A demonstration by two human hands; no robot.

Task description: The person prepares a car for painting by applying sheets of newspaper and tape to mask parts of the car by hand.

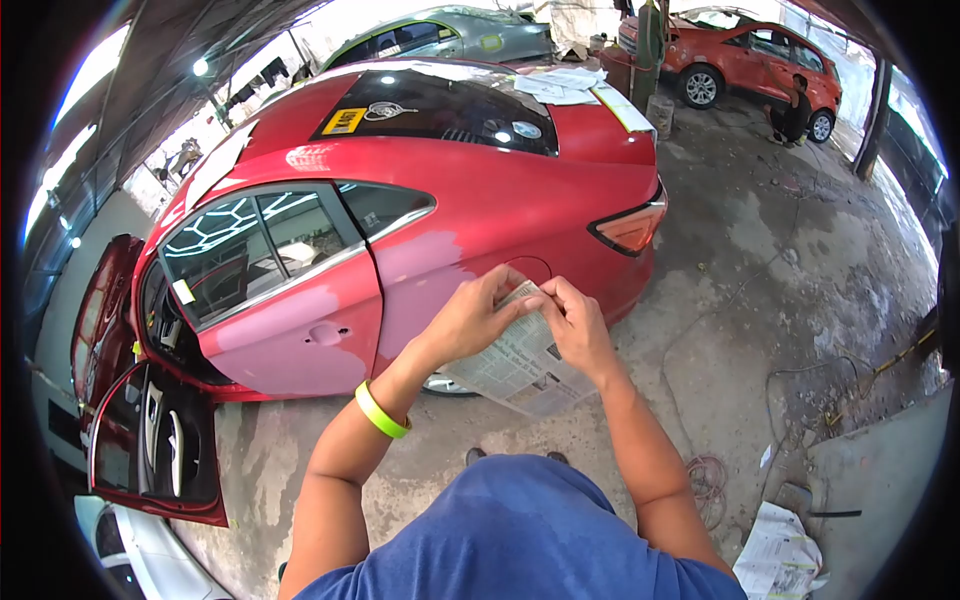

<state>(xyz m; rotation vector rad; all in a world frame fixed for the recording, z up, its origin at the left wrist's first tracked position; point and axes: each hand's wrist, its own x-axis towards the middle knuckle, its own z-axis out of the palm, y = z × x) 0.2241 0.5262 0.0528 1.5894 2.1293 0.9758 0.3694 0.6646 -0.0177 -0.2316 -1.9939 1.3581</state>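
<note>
A printed newspaper sheet (525, 365) hangs from my two hands in front of the red car (480, 190). My left hand (480, 312) pinches its top edge between thumb and fingers. Close beside it on the right, my right hand (578, 325) grips the same top edge near the corner. The car's rear side shows dull pink patches (415, 275) on the door and rear panel. Behind my hands, part of the rear wheel (447, 386) shows low down, partly covered by the paper and my left arm.
An open front door (155, 440) stands at the left. Papers (560, 86) lie on the car's trunk. A hose (706, 480) and newspaper (780, 553) lie on the floor at the right. A person (797, 110) crouches by an orange car (740, 62) at the back right.
</note>
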